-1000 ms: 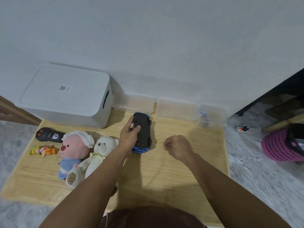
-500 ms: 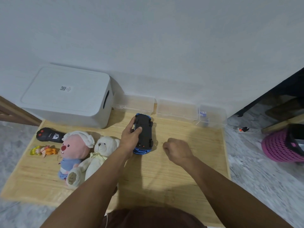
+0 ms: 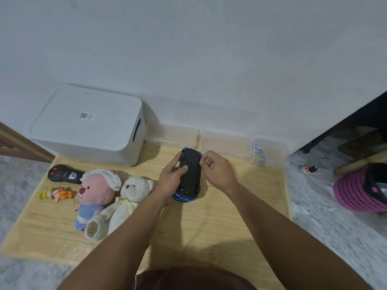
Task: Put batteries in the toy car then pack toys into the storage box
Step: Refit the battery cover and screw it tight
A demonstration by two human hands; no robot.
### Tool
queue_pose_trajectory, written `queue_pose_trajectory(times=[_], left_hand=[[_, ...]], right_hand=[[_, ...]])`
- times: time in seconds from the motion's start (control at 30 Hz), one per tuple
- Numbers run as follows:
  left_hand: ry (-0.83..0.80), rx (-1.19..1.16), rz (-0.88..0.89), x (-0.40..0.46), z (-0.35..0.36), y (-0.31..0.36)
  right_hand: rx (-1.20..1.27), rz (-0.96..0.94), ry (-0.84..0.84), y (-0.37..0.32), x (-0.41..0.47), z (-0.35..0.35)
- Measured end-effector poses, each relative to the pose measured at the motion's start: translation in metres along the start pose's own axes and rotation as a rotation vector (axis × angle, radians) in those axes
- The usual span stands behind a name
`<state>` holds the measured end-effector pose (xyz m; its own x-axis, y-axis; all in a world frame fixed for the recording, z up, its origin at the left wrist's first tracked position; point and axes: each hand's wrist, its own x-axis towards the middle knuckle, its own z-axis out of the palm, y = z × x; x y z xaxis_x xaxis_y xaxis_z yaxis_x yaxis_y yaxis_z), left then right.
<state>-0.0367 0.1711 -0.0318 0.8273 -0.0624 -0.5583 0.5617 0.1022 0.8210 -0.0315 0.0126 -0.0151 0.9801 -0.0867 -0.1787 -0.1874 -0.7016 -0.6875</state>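
A blue toy car (image 3: pixel 189 176) lies upside down on the wooden board (image 3: pixel 209 222), its black underside facing up. My left hand (image 3: pixel 170 181) grips the car's left side, thumb on the underside. My right hand (image 3: pixel 217 169) has its fingers curled at the car's upper right edge, touching it. The white storage box (image 3: pixel 88 124) stands closed at the back left. A pink plush (image 3: pixel 94 193), a white teddy bear (image 3: pixel 127 201), a small orange doll (image 3: pixel 56 193) and a black remote control (image 3: pixel 62 174) lie on the left.
Three clear plastic containers (image 3: pixel 226 141) line the wall behind the car; the rightmost (image 3: pixel 270 151) holds small blue-white items. A power strip (image 3: pixel 310 169) and a pink basket (image 3: pixel 360 189) sit on the floor to the right.
My right hand moved up and left from the bare board to the car's upper right edge. My left hand kept its hold on the car.
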Motion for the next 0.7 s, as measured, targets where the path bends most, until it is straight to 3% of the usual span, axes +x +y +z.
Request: queue_pose_trajectory(times=[0.1,0.3,0.57,0.7], left_hand=[[-0.039,-0.011,-0.001,-0.001,0.002,0.001],[-0.054,-0.016,-0.001,0.000,0.003,-0.002],[-0.077,-0.020,-0.013,0.002,0.001,-0.004],[-0.098,-0.006,-0.022,0.004,-0.001,-0.005]], right_hand=[[-0.150,-0.058,0.001,-0.003,0.004,0.002],[-0.225,-0.128,0.035,-0.004,0.001,0.003],[-0.054,-0.040,-0.011,-0.007,0.007,-0.007],[-0.074,-0.084,-0.081,-0.009,0.010,-0.012]])
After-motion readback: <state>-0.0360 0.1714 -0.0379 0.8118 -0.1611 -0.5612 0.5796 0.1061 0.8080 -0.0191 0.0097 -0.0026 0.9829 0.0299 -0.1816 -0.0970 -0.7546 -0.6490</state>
